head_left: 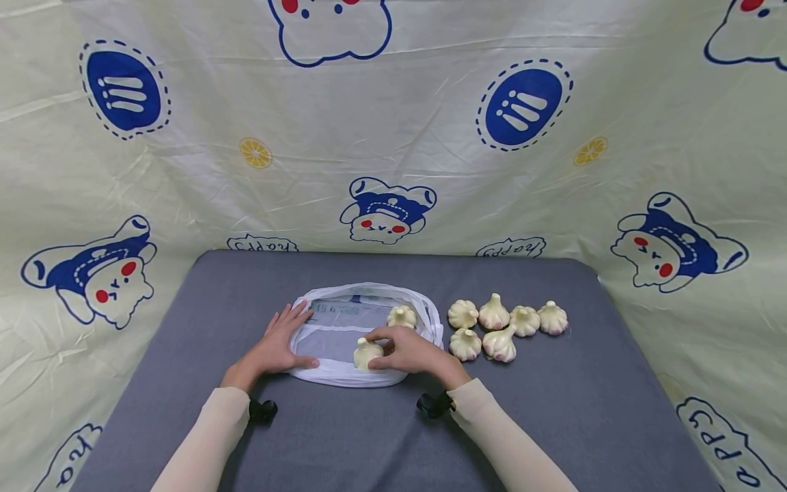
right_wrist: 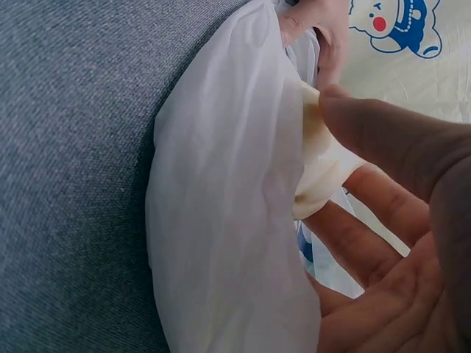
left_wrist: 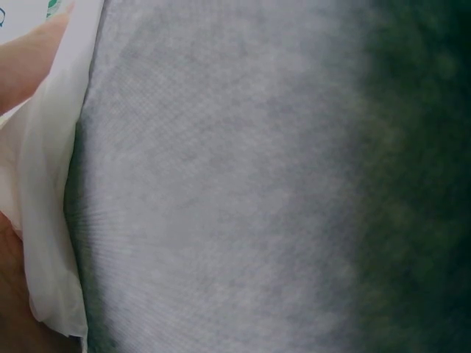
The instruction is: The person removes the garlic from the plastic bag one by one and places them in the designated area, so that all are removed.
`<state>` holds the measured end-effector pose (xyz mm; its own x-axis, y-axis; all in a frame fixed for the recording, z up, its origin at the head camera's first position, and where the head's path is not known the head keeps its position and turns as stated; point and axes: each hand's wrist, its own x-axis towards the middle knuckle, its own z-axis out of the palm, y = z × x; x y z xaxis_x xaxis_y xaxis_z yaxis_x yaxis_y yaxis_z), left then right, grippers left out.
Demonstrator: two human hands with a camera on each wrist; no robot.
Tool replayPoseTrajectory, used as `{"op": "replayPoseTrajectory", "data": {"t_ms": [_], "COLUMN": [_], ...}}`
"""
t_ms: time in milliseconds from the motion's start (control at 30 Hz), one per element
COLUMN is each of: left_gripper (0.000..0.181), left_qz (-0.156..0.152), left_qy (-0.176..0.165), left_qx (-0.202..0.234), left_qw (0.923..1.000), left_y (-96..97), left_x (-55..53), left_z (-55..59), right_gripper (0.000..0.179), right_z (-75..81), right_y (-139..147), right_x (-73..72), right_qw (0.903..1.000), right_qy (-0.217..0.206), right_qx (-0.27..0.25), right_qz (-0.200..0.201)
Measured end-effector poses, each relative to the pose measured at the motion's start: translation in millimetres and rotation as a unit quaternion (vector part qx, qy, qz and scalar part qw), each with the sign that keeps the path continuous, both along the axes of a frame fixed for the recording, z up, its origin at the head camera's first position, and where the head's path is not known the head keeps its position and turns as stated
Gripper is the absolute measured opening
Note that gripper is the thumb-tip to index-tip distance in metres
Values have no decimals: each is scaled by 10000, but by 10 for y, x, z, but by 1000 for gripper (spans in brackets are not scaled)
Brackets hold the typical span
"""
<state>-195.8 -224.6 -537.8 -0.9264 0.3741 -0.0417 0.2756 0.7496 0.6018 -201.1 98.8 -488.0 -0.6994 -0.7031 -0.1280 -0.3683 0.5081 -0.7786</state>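
A white plastic bag (head_left: 350,378) lies on the table with its mouth spread wide and its rim rolled outward. My left hand (head_left: 281,342) rests at the bag's left rim, fingers and thumb spread. In the left wrist view, white plastic folds (left_wrist: 51,191) partly cover that hand. Over the front part of the opening, my right hand (head_left: 406,350) pinches a garlic bulb (head_left: 367,353) between thumb and fingers. The right wrist view shows this bulb (right_wrist: 318,158) partly hidden behind the bag's side. Another garlic bulb (head_left: 402,316) sits inside the bag, toward the right.
To the right of the bag, several garlic bulbs (head_left: 494,313) lie in two loose rows, the nearest close to the rim. A grey cloth covers the table (head_left: 590,410). Behind it hangs a pale printed curtain (head_left: 393,123).
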Motion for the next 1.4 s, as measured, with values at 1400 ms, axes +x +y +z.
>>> {"op": "replayPoseTrajectory", "data": {"t_ms": [1400], "left_gripper": [107], "left_qz": [22], "left_qy": [-53], "left_qx": [-28], "left_qw": [10000], "left_y": [8], "left_x": [8], "left_z": [22], "right_gripper": [43], "right_z": [45], "right_y": [-265], "right_x": [-344], "right_qw": [9997], "right_qy": [-20], "right_qx": [206], "right_qz": [162]}}
